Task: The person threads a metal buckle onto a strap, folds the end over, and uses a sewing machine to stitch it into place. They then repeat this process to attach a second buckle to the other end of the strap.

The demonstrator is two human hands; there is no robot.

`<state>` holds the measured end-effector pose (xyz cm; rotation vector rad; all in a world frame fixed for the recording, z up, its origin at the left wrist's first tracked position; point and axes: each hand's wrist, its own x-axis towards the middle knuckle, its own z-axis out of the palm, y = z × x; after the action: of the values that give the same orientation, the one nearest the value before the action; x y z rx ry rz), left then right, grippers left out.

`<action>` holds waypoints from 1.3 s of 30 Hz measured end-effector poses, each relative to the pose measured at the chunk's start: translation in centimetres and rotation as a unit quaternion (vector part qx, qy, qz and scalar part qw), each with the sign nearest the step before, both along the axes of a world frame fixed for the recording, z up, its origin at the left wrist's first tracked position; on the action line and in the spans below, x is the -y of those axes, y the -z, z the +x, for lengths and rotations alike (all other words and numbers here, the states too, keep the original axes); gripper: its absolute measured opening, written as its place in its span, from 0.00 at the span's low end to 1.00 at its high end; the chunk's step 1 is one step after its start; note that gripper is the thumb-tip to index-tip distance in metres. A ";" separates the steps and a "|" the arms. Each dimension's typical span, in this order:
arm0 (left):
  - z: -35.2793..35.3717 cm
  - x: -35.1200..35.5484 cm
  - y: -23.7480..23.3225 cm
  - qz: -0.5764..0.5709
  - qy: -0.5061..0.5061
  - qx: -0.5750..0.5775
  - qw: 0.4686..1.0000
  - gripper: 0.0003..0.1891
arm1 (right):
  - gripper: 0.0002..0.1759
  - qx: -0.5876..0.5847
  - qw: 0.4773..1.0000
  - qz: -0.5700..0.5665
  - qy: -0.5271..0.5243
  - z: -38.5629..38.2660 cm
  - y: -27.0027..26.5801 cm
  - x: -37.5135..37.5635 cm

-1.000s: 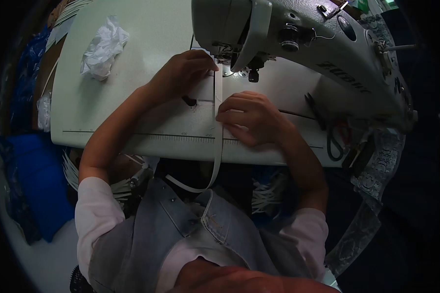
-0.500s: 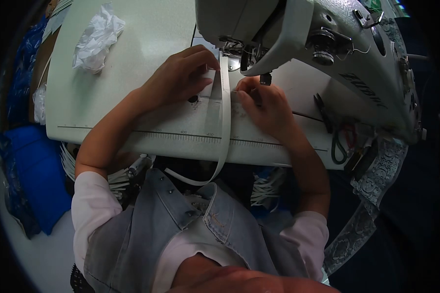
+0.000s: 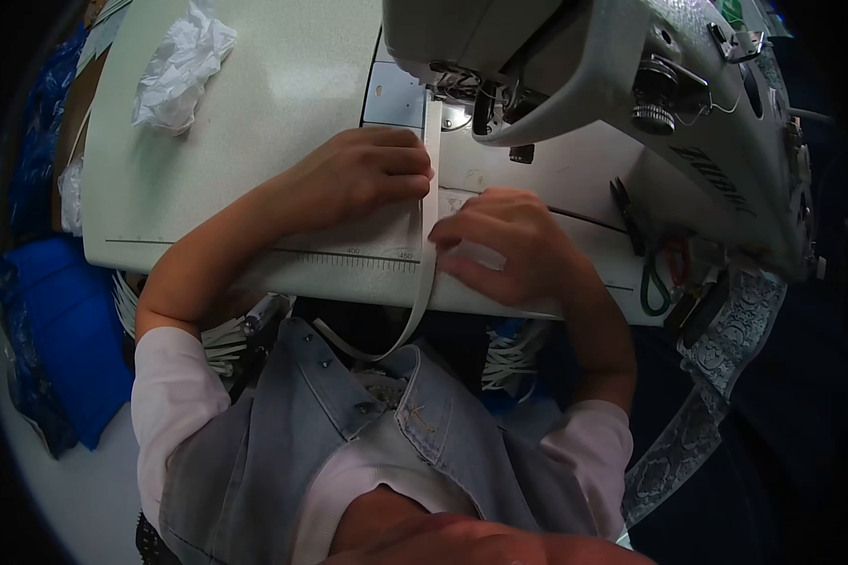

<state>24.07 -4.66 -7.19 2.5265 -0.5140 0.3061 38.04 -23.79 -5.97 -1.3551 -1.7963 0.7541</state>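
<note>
1 white strip point(image 3: 431, 245), running from the sewing machine point(image 3: 575, 56) foot across the table point(image 3: 254, 122) to the lap. I log left hand point(image 3: 363, 179), fingers bent, tips pinning its edge, and right hand point(image 3: 504, 243) splayed flat alongside, seemingly to keep it straight.

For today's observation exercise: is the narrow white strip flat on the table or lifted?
Flat: the narrow white strip lies on the pale sewing table between left hand and right hand, then hangs over its front edge.
</note>
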 end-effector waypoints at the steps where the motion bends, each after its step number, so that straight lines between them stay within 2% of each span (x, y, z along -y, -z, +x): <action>1: 0.0 0.0 0.1 0.008 0.005 0.019 1.000 0.05 | 0.09 0.067 0.996 0.030 0.049 0.3 0.1 -0.1; 4: -0.6 0.2 0.0 -0.009 -0.021 0.001 1.000 0.06 | 0.11 0.134 0.990 0.046 0.020 0.3 0.4 -0.5; 8: -0.7 0.0 -0.5 0.024 -0.038 -0.022 0.999 0.07 | 0.12 0.122 0.992 0.031 -0.016 -0.3 0.6 -0.2; 14: 0.0 -1.0 0.4 0.035 -0.060 0.019 0.997 0.12 | 0.12 0.164 0.985 0.018 0.041 -0.3 0.5 -0.6; 16: 0.1 -1.1 1.0 0.059 -0.094 0.017 0.994 0.13 | 0.13 0.168 0.984 0.016 0.064 -0.3 0.6 -0.7; 22: 0.3 -1.5 1.1 0.047 -0.077 0.031 0.995 0.13 | 0.15 0.205 0.973 0.014 0.109 -0.3 0.8 -0.7; 26: 0.4 -1.4 1.2 0.045 -0.084 0.028 0.995 0.13 | 0.16 0.206 0.976 0.015 0.074 -0.3 0.5 -0.5; 28: 0.3 -1.3 1.0 0.050 -0.099 0.029 0.993 0.14 | 0.13 0.189 0.981 0.021 0.042 -0.3 0.4 -0.5; 32: 0.3 -1.0 0.7 0.056 -0.118 0.016 0.991 0.16 | 0.14 0.190 0.980 0.012 0.065 -0.1 0.7 -0.6; 35: 0.2 -1.1 0.7 0.015 -0.126 -0.013 0.992 0.18 | 0.15 0.184 0.978 -0.002 0.097 0.1 1.0 -0.7; 39: 0.2 -1.4 0.7 0.064 -0.069 0.012 0.996 0.16 | 0.17 0.208 0.973 0.018 0.096 0.1 0.9 -0.8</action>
<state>24.24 -3.28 -7.92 2.6911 -0.3806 0.3658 38.18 -23.02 -6.82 -1.7282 -1.9422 0.3473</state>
